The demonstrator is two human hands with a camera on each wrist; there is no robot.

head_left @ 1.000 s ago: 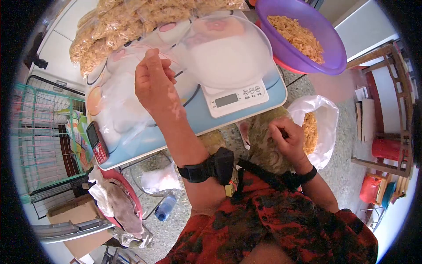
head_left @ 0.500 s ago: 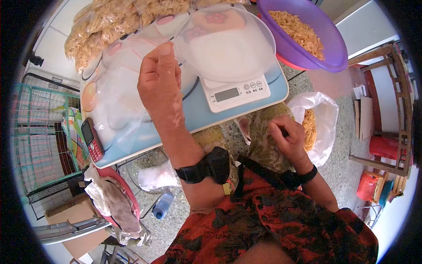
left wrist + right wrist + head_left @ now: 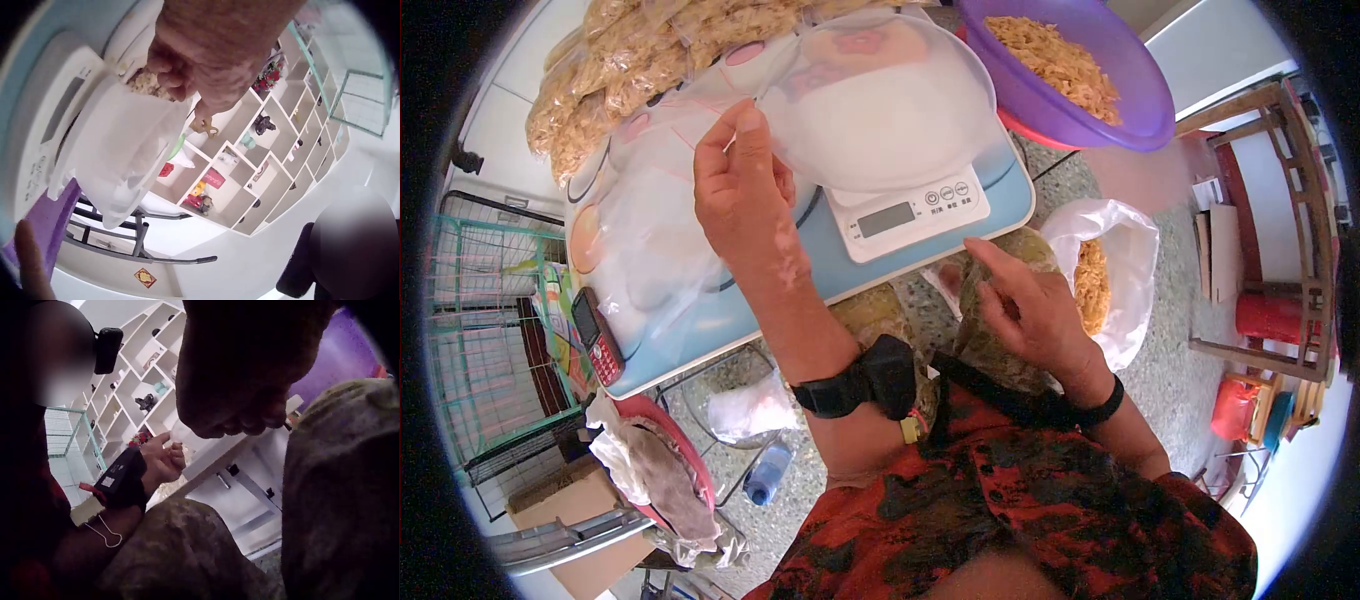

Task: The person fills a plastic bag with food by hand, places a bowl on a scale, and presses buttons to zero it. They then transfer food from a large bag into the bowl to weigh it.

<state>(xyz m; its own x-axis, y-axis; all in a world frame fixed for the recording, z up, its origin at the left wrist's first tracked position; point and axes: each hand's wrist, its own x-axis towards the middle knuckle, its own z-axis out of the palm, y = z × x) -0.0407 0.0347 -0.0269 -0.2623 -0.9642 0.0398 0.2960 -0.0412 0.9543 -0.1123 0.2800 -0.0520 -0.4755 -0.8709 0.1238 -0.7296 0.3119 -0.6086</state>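
Note:
My left hand [image 3: 745, 200] is raised over the table, thumb tip against the curled index finger, pinching the edge of a thin clear plastic bag [image 3: 685, 125] with red lines. Its fingertips are right at the left rim of the translucent round tray [image 3: 880, 125] on the white kitchen scale [image 3: 918, 215]. More clear plastic [image 3: 655, 235] lies under and left of that hand. In the left wrist view the left hand [image 3: 206, 69] bends downward beside the tray. Over the lap, my right hand [image 3: 1035, 315] holds nothing, index finger extended and the others loosely bent.
Filled bags of yellow-brown flakes [image 3: 615, 80] are piled at the back left. A purple bowl [image 3: 1135, 85] of flakes stands at the back right. A white sack [image 3: 1135, 285] of flakes is on the floor at right. A red phone [image 3: 598, 338] lies at the table's left edge.
My left hand has come closer to the tray's left rim, still pinching. My right hand has loosened from a curl, its index finger now stretched toward the table edge. The view has shifted slightly.

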